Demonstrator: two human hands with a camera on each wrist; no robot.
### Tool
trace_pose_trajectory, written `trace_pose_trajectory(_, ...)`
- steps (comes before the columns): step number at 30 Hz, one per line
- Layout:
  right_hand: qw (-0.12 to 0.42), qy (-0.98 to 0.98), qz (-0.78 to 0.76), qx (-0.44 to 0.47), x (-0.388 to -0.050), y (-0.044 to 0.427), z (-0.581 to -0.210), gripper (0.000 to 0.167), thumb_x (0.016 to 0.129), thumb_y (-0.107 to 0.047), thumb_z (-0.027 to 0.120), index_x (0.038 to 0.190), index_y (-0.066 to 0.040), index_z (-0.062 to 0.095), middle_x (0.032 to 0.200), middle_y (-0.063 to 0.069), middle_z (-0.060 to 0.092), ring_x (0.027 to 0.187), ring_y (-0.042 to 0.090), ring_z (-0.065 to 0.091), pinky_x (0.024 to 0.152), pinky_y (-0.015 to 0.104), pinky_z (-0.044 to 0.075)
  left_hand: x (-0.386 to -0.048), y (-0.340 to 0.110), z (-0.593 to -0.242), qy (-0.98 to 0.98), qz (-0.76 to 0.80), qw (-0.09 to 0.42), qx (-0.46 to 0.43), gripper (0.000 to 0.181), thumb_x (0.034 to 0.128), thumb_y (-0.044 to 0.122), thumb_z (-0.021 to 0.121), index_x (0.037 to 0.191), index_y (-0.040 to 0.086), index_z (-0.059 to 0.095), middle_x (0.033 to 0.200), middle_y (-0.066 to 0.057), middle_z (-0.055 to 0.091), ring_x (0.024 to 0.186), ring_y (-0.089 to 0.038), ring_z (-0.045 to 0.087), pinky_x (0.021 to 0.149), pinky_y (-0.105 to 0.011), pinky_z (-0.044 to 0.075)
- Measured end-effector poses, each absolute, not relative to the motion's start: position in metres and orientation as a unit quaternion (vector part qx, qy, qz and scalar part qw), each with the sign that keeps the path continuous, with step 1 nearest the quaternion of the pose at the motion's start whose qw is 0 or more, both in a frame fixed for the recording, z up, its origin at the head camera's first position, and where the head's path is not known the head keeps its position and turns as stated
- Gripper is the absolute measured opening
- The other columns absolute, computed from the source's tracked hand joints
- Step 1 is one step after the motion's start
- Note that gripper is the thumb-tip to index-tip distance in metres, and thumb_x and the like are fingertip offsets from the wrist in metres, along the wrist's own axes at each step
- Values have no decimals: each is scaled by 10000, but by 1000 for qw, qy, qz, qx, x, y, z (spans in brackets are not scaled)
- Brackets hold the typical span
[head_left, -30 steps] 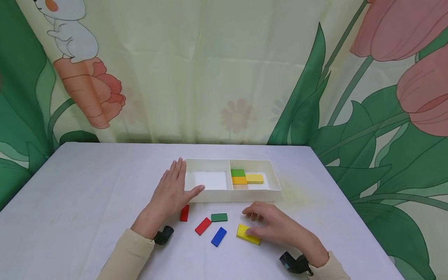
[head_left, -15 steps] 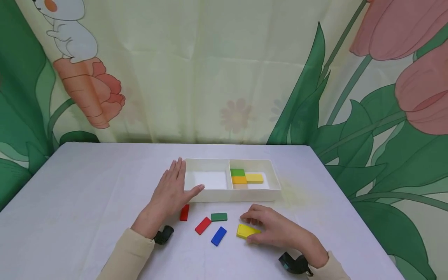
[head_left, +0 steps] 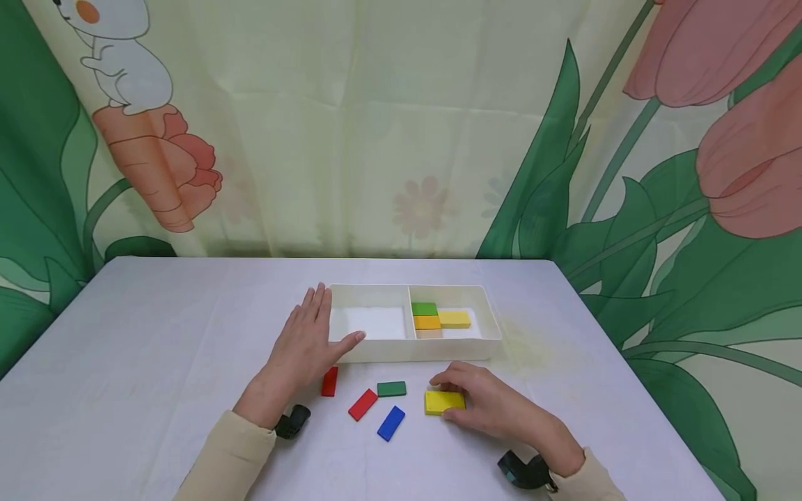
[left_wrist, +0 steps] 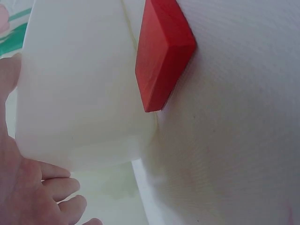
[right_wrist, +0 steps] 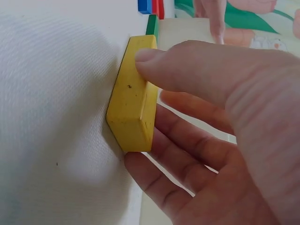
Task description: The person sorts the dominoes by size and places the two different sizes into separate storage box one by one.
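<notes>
A yellow block (head_left: 443, 401) lies on the white cloth in front of the tray's right half. My right hand (head_left: 485, 403) is at it; in the right wrist view the thumb of the hand (right_wrist: 211, 122) touches one face of the yellow block (right_wrist: 131, 86) and curled fingers are at its other side. My left hand (head_left: 305, 339), fingers straight, rests against the left end of the white two-part tray (head_left: 426, 351). In the left wrist view the hand (left_wrist: 33, 187) touches the tray wall (left_wrist: 79, 93), and a red block (left_wrist: 164, 51) is beside that wall.
In the tray's right compartment lie a green block (head_left: 424, 309), an orange block (head_left: 427, 322), a light yellow block (head_left: 454, 319) and a beige one. Between the hands are two red blocks, one (head_left: 363, 404) centrally, a dark green block (head_left: 391, 389) and a blue block (head_left: 391, 423).
The yellow block has turned from slanted to roughly level and moved slightly away from me. My right thumb has shifted from its top to its near side. The left hand stays in place.
</notes>
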State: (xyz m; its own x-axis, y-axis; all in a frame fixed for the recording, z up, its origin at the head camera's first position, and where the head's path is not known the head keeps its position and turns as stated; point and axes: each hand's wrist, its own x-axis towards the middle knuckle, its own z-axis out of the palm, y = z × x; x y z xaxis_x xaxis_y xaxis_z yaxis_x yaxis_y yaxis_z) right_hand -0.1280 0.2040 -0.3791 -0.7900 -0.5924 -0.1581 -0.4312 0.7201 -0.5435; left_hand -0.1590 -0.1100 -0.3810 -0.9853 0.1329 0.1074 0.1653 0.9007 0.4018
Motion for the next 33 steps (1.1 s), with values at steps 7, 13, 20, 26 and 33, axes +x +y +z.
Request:
trace_pose_trajectory(7, 167, 911, -249, -283, -129, 203, -379, 386, 851, -169, 779, 1222, -168, 671, 1100, -118, 631, 970, 33, 561, 916, 225, 544, -159, -110, -382, -974, -211, 37, -77, 1024, 903, 622, 574, 1564, -33, 148, 1653, -220, 121, 1531, -414, 114, 1219, -581, 180)
trace_pose_trajectory(13, 159, 914, -245, -283, -130, 204, -378, 363, 855, -164, 773, 1207, -183, 688, 1111, -122, 626, 976, 38, 553, 909, 217, 541, -159, -111, -382, -974, -213, 36, -75, 1027, 902, 627, 570, 1567, -28, 143, 1656, -215, 116, 1534, -408, 106, 1221, -578, 173)
trace_pose_trajectory(20, 156, 915, -250, -276, -131, 204, -376, 348, 843, -142, 780, 1180, -193, 708, 1069, -126, 610, 955, 55, 550, 868, 189, 537, -159, -111, -383, -973, -214, 34, -76, 1035, 899, 636, 569, 1568, -27, 139, 1657, -214, 113, 1534, -408, 109, 1221, -576, 175)
trace_pose_trajectory(26, 153, 917, -252, -267, -133, 202, -372, 347, 834, -120, 778, 1163, -203, 706, 1045, -135, 601, 951, 61, 551, 854, 191, 536, -159, -110, -383, -974, -213, 32, -76, 1039, 898, 647, 561, 1570, -22, 136, 1658, -211, 110, 1535, -404, 104, 1223, -572, 174)
trace_pose_trajectory(33, 127, 915, -255, -286, -136, 206, -360, 359, 823, -66, 769, 1145, -210, 702, 1059, -132, 619, 983, 63, 562, 897, 220, 543, -159, -111, -382, -974, -211, 32, -75, 1042, 896, 646, 565, 1570, -21, 134, 1658, -210, 112, 1535, -404, 104, 1223, -572, 175)
